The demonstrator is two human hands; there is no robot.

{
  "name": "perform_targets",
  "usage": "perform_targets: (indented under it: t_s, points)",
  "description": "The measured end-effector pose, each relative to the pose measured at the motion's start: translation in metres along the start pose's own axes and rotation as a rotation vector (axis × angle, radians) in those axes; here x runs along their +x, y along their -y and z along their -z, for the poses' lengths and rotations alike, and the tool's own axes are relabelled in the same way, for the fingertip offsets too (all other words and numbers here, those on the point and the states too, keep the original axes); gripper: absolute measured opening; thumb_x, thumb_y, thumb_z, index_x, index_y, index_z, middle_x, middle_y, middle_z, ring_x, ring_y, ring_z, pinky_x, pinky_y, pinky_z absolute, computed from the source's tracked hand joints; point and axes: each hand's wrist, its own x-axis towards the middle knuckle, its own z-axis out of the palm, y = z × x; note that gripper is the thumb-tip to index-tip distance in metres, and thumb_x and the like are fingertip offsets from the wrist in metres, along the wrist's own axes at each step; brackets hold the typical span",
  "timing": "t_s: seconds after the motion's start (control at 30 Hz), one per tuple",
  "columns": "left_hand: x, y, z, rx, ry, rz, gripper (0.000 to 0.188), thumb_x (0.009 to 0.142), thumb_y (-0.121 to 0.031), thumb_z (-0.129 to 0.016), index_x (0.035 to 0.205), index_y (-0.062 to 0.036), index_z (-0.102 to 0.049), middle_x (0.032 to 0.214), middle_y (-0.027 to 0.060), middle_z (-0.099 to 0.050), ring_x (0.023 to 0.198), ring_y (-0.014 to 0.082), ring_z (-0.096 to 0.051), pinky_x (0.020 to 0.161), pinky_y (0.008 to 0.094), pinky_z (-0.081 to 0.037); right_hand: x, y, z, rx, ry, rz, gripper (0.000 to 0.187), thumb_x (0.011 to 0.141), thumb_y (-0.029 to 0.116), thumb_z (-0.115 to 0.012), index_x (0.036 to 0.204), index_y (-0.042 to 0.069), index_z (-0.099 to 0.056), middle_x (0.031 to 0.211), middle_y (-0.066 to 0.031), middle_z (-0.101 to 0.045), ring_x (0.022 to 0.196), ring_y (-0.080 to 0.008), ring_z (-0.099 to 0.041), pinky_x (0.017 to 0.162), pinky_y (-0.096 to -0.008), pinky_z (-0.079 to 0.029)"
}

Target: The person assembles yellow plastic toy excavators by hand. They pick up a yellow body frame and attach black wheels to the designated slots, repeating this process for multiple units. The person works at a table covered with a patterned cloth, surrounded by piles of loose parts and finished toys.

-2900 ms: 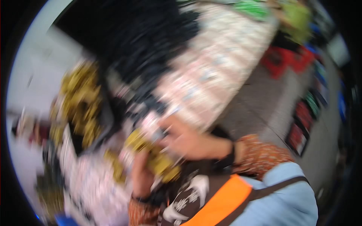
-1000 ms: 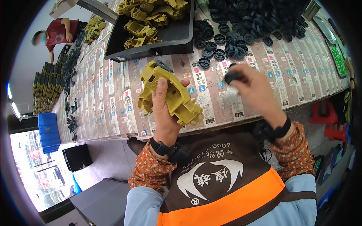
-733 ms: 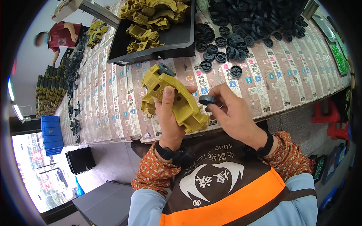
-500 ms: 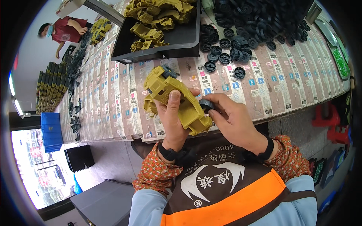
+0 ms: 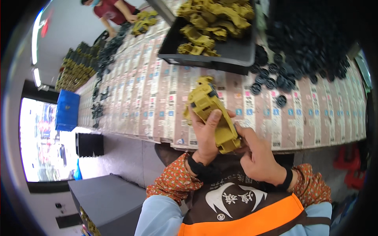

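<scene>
left hand: the left hand [image 5: 208, 135] is closed around a yellow plastic toy car body [image 5: 212, 114], thumb across its side, fingers wrapped behind it.
right hand: the right hand [image 5: 258, 155] is curled against the near end of the toy car body, fingertips pressed at its lower corner; whether they pinch a small part there cannot be told, as the fingers hide it.
toy car body: it is held up in the air above the near edge of the table [image 5: 149, 98], tilted, its far end pointing away from the person and its near end between the two hands.
wrists: a dark band sits on each wrist, with orange patterned sleeves behind the hands.
loose wheels: small black wheels [image 5: 275, 84] lie scattered on the table just beyond and to the right of the toy car body, not touching it.
wheel heap: a large heap of black wheels [image 5: 311, 43] rises further beyond the toy car body, to the right.
tray: a dark tray [image 5: 232, 55] stands beyond the toy car body, well apart from it, holding a pile of more yellow car bodies [image 5: 208, 23].
table cover: the table is covered with printed paper sheets laid in strips, running far to the left of the toy car body.
far parts: dark parts [image 5: 100, 94] and stacks of olive parts [image 5: 75, 69] lie well to the left of the toy car body.
other person: a person in a red top [image 5: 114, 10] works at the far end of the table, beyond the tray.
floor side: a blue crate [image 5: 67, 110] stands left of the table, far from the toy car body.
</scene>
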Motion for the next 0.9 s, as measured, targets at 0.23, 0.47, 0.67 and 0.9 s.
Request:
perform_targets:
  t_s: [0.23,0.47,0.67,0.9]
  points:
    - [0.016,-0.058,0.03,0.009,-0.187,0.261,0.043,0.102,-0.027,-0.068,0.134,-0.0109,-0.044,0.104,0.0138,-0.068,0.091,0.0237,-0.073,0.072,0.0375,-0.064,0.038,0.005,0.012,-0.039,0.197,-0.084,0.047,0.089,-0.004,-0.053,0.136,-0.001,-0.055,0.115,-0.0217,-0.072,0.102,-0.0288,-0.075,0.084,-0.0337,-0.059]
    - [0.166,-0.136,0.193,-0.153,-0.277,0.438,0.041,0.104,-0.037,-0.059,0.131,-0.0069,-0.058,0.131,0.018,-0.064,0.118,0.0416,-0.065,0.099,0.0675,-0.053,0.03,0.011,0.049,0.104,0.013,-0.196,0.027,0.1,-0.005,-0.048,0.122,-0.004,-0.064,0.112,-0.0159,-0.074,0.103,-0.0209,-0.074,0.09,-0.033,-0.059]
    - [0.295,-0.14,0.225,0.569,-0.559,0.029,0.057,0.105,-0.032,-0.055,0.146,0.0059,-0.044,0.145,0.0293,-0.051,0.131,0.0486,-0.055,0.11,0.0602,-0.047,0.004,0.004,0.069,0.052,-0.156,-0.281,0.025,0.1,-0.005,-0.049,0.12,-0.006,-0.065,0.108,-0.0153,-0.075,0.096,-0.02,-0.074,0.088,-0.0318,-0.059]
    - [0.32,-0.13,0.2,0.188,-0.23,-0.036,0.047,0.103,-0.022,-0.055,0.146,-0.0042,-0.047,0.142,0.016,-0.052,0.12,0.0344,-0.062,0.099,0.049,-0.057,-0.007,0.005,0.08,0.007,-0.277,-0.325,0.023,0.101,-0.002,-0.051,0.118,-0.005,-0.066,0.107,-0.0128,-0.075,0.095,-0.0172,-0.074,0.082,-0.0289,-0.057]
